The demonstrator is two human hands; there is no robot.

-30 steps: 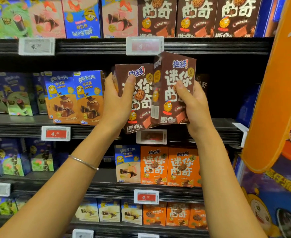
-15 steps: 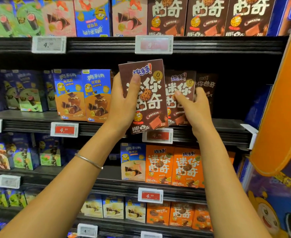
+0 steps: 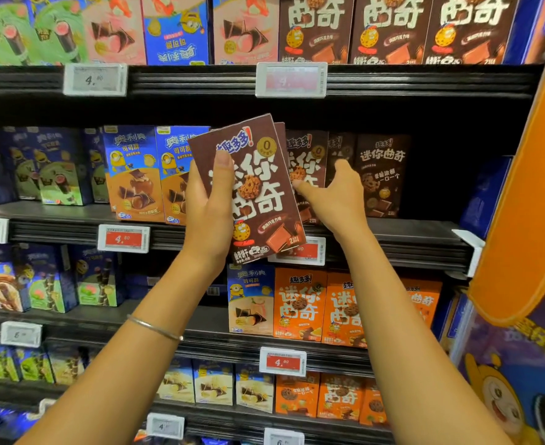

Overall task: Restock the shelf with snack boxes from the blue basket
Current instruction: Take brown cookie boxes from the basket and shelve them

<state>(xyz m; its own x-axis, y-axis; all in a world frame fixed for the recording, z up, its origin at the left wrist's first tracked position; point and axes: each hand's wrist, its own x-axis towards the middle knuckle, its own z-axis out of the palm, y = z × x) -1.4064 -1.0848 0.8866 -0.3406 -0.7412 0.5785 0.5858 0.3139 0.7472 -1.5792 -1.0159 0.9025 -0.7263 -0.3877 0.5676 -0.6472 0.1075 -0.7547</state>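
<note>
My left hand grips a brown cookie box and holds it tilted in front of the middle shelf. The edge of a second brown box shows right behind it. My right hand reaches in to its right, thumb and fingers spread, fingertips touching a brown box that stands on that shelf. Another brown box stands deeper in, to the right. The blue basket is out of view.
Blue and orange snack boxes stand left of the brown ones. Orange cookie boxes fill the shelf below. A dark gap lies at the shelf's right end, beside an orange display panel. Price tags line the shelf edges.
My right hand has put its brown box onto the shelf and loosened its grip. My left hand has brought its box nearer the camera and tilted it.
</note>
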